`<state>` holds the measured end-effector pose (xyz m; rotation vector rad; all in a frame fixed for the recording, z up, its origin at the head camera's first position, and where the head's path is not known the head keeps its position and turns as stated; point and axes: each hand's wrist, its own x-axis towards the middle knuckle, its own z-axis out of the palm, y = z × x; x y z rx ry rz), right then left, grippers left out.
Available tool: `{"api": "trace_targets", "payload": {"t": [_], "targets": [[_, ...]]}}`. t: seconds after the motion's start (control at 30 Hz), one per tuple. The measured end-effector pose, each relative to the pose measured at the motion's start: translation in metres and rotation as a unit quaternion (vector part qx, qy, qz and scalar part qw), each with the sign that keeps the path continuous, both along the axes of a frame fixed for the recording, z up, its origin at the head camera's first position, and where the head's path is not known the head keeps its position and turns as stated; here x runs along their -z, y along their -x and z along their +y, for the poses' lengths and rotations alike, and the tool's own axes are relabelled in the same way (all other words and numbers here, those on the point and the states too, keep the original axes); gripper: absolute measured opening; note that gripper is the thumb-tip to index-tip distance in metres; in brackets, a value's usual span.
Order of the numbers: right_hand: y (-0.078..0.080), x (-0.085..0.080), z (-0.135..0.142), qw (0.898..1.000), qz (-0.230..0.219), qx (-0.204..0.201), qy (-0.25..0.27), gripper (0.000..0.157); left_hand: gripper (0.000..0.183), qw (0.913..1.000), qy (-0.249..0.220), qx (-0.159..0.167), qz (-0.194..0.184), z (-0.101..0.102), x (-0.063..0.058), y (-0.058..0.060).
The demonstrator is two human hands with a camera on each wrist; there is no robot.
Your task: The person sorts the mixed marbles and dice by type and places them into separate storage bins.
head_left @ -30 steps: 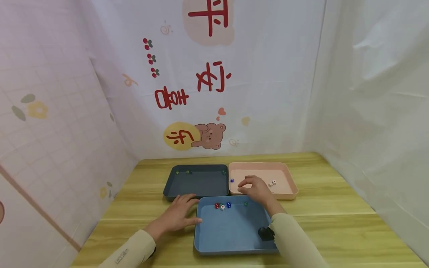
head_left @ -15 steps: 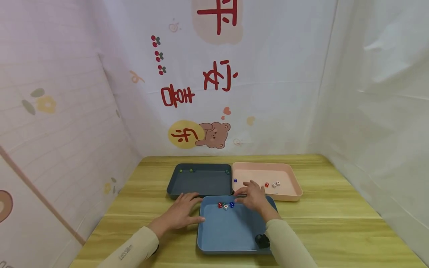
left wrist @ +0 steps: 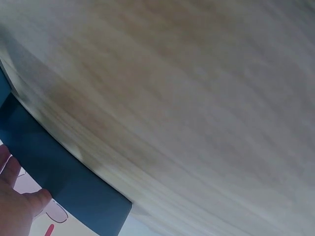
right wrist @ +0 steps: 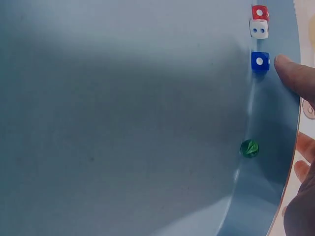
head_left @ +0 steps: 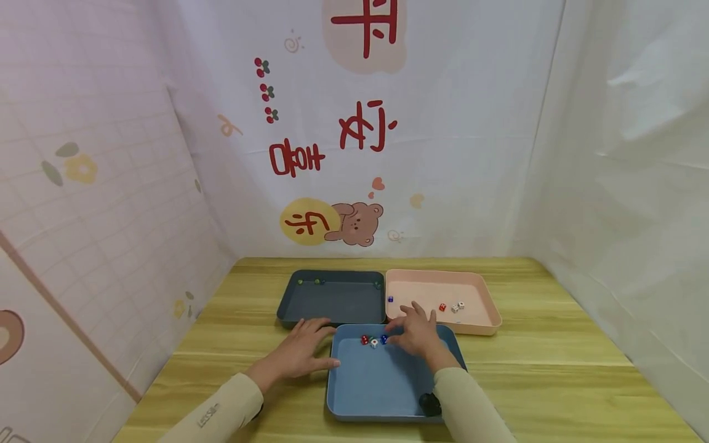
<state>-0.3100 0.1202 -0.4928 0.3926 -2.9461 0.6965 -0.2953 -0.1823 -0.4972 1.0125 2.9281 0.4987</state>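
Note:
My right hand [head_left: 418, 332] hovers over the far side of the light blue tray [head_left: 362, 394], fingers loosely bent and apart. Its thumb is close beside a blue die [right wrist: 260, 61], with a thin gap between them in the right wrist view. A white die [right wrist: 259, 29] and a red die [right wrist: 260, 12] stand next to it along the tray wall. A green marble [right wrist: 249, 148] lies farther along that wall, hidden by the hand in the head view. My left hand [head_left: 301, 347] rests spread at the tray's left side, thumb at the rim.
Behind stand a dark tray [head_left: 332, 307] with several marbles along its far wall and a pink tray [head_left: 482, 320]. The pink one holds a blue die [head_left: 390, 299], a red die [head_left: 442, 307] and two white dice [head_left: 457, 307]. A black object [head_left: 429, 404] is by the right sleeve.
My right hand has come back from over the pink tray to the blue die in the light blue tray. A red die now shows in the pink tray. The left hand stays at the rim.

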Motion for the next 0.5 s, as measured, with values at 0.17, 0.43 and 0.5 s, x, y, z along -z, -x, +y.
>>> {"api": "trace_targets", "payload": {"t": [0.17,0.43,0.5], "targets": [[-0.0013,-0.0009,-0.0026,1.0,0.0,-0.01,-0.018,0.014,0.075,1.0,0.003,-0.001,0.006,0.0003,0.0012,0.0008],[-0.004,-0.0036,-0.0033,0.999,-0.003,-0.027,-0.044,0.012,0.079,0.9999,-0.005,0.004,0.009,0.0001,0.0019,0.0004],[-0.0031,-0.0029,-0.0031,0.999,-0.002,-0.026,-0.043,0.012,0.078,0.9999,-0.006,0.005,0.011,0.0001,0.0015,0.0004]]}}
